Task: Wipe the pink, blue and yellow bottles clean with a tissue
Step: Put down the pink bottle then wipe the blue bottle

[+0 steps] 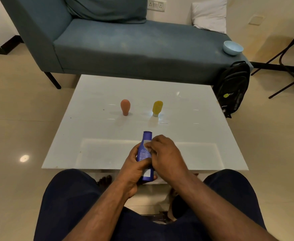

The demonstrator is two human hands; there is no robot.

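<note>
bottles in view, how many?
3. Pink bottle and yellow bottle stand cap-down on the table; blue bottle is in both hands.

Single head-worn view, facing forward and down, close over table (203, 136)

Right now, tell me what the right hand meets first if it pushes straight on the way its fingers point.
The right hand presses a tissue leftward against the blue bottle, so it meets that bottle immediately.
</note>
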